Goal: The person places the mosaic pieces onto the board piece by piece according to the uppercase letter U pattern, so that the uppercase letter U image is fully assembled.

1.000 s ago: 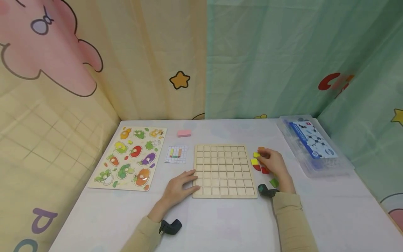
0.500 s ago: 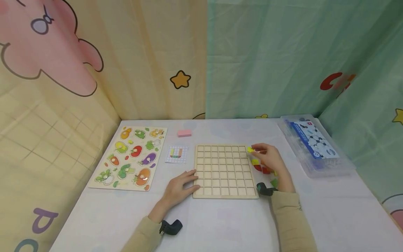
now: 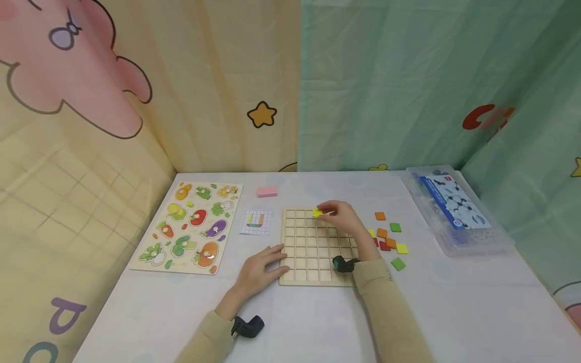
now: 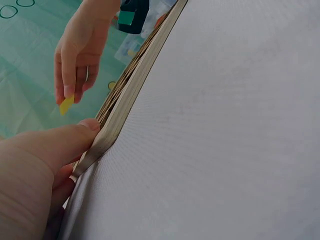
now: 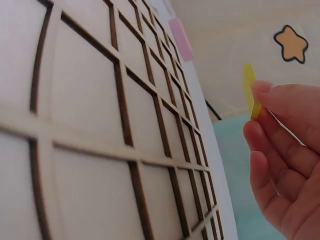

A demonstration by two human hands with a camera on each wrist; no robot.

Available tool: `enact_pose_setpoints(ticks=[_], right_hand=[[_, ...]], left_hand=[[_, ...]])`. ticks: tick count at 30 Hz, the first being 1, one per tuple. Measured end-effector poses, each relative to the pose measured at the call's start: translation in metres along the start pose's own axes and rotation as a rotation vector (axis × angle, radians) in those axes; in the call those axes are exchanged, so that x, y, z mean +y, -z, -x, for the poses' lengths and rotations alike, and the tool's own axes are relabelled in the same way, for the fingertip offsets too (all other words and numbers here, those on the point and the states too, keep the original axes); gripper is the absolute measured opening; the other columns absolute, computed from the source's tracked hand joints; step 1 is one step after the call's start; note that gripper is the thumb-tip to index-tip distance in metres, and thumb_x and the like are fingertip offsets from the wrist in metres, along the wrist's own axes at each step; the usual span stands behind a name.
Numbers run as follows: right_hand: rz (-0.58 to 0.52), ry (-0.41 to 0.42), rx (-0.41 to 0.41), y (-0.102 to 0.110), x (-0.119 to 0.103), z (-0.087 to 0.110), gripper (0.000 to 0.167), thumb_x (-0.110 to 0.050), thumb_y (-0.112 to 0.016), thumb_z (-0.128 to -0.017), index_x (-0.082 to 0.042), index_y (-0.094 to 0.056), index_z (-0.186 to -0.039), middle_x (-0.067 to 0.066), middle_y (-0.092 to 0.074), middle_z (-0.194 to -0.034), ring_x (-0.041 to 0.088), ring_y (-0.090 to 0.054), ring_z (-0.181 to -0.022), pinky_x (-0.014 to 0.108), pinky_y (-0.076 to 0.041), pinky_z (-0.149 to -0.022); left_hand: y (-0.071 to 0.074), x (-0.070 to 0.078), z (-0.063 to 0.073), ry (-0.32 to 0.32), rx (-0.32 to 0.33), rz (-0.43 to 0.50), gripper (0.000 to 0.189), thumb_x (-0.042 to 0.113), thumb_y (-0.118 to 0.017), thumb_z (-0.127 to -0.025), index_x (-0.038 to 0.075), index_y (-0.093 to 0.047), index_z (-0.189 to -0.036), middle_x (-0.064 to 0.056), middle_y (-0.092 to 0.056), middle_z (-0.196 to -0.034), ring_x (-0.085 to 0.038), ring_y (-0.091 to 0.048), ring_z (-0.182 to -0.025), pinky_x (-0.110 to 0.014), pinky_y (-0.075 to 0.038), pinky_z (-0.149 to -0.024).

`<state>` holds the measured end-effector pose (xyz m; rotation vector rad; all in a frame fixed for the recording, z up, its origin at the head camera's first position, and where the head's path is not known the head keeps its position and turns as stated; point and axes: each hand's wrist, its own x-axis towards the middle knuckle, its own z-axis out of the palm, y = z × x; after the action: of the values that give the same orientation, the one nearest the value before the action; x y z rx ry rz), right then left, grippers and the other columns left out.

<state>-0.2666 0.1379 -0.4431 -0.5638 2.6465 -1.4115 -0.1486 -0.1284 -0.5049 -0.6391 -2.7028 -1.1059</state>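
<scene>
A wooden grid board (image 3: 313,247) with raised square cells lies on the white table. My left hand (image 3: 257,271) rests against its left edge with fairly straight, spread fingers; in the left wrist view, the thumb (image 4: 75,140) touches the board's rim. Over the far rows of the grid, my right hand (image 3: 342,218) pinches a yellow square tile (image 3: 316,213) between thumb and fingers. The right wrist view shows this thin yellow tile (image 5: 251,92) held edge-on above the cells. Right of the board lie several loose tiles, among them orange (image 3: 380,216), green (image 3: 398,263) and yellow (image 3: 402,248).
Left of the board is a small pattern card (image 3: 256,222) with a coloured U shape on a grid. Behind it sits a pink block (image 3: 267,191). A vegetable puzzle board (image 3: 187,227) lies at the left, and a clear plastic box (image 3: 472,237) stands back right.
My right hand has picked up the yellow tile from the pile and carried it left over the board, leaving the loose tiles in fuller view. My left hand stays at the board's edge.
</scene>
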Motion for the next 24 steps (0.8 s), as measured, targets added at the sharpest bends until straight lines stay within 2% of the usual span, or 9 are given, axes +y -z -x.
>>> enact_pose_setpoints(ticks=[5,10,15,24], right_hand=[[0.040,-0.050,-0.056,-0.022,-0.003,-0.016,0.032,-0.018,-0.068,-0.087,-0.006,-0.064,-0.117,0.009,-0.063,-0.113,0.025,-0.058,-0.104,0.038,-0.050,-0.090],[0.064,-0.066,-0.093,-0.036,-0.005,-0.024,0.033,-0.017,-0.070,-0.086,-0.006,-0.065,-0.116,0.009,-0.063,-0.112,0.027,-0.058,-0.104,0.039,-0.051,-0.089],[0.114,-0.086,-0.119,-0.043,-0.006,-0.028,0.031,-0.016,-0.069,-0.086,-0.007,-0.065,-0.115,0.009,-0.063,-0.113,0.025,-0.058,-0.105,0.038,-0.050,-0.090],[0.171,-0.099,-0.107,-0.047,-0.007,-0.030,0.029,-0.013,-0.069,-0.085,-0.009,-0.066,-0.114,0.007,-0.063,-0.109,0.023,-0.058,-0.102,0.037,-0.050,-0.088]], left_hand=[[0.000,0.000,-0.001,0.009,-0.010,-0.013,0.038,0.038,-0.069,-0.084,0.015,-0.069,-0.113,0.002,-0.053,-0.135,-0.029,-0.046,-0.126,-0.039,-0.037,-0.107],[0.000,0.000,-0.001,0.018,-0.021,-0.019,0.038,0.040,-0.068,-0.085,0.016,-0.069,-0.114,0.002,-0.053,-0.135,-0.029,-0.045,-0.127,-0.039,-0.037,-0.107],[0.000,0.001,-0.001,0.025,-0.022,-0.015,0.038,0.038,-0.069,-0.084,0.015,-0.069,-0.114,0.002,-0.053,-0.135,-0.029,-0.045,-0.127,-0.039,-0.036,-0.107],[0.001,0.003,-0.001,0.021,-0.020,-0.019,0.039,0.038,-0.069,-0.084,0.014,-0.069,-0.114,0.001,-0.053,-0.135,-0.028,-0.045,-0.127,-0.038,-0.036,-0.107]])
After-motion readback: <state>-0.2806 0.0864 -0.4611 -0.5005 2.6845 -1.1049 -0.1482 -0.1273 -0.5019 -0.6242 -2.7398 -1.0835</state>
